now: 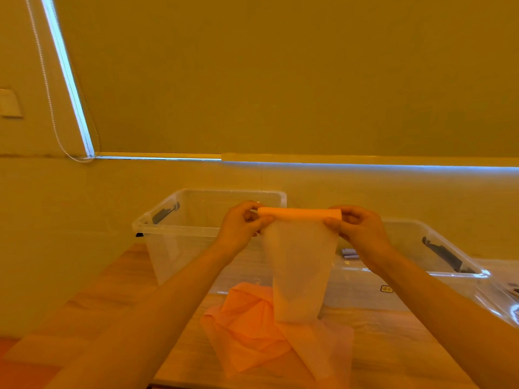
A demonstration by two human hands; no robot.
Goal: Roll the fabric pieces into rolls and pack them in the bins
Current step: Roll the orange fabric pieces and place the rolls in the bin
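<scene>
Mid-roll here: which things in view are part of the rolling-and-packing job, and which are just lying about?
Part of the job:
- fabric roll, held in the air by the left hand and right hand
- its unrolled fabric tail, hanging to the table
- left clear bin
- right clear bin

Just lying about:
- wooden table
- window blind and its bead chain
- wall switch

Drawn window blind (pixel 280 80), wooden table (pixel 112 290)

Single head view, close behind both raised hands (pixel 303 228), facing forward, slightly downward; counter (pixel 393 346) below them, window blind (pixel 280 80) beyond.
</scene>
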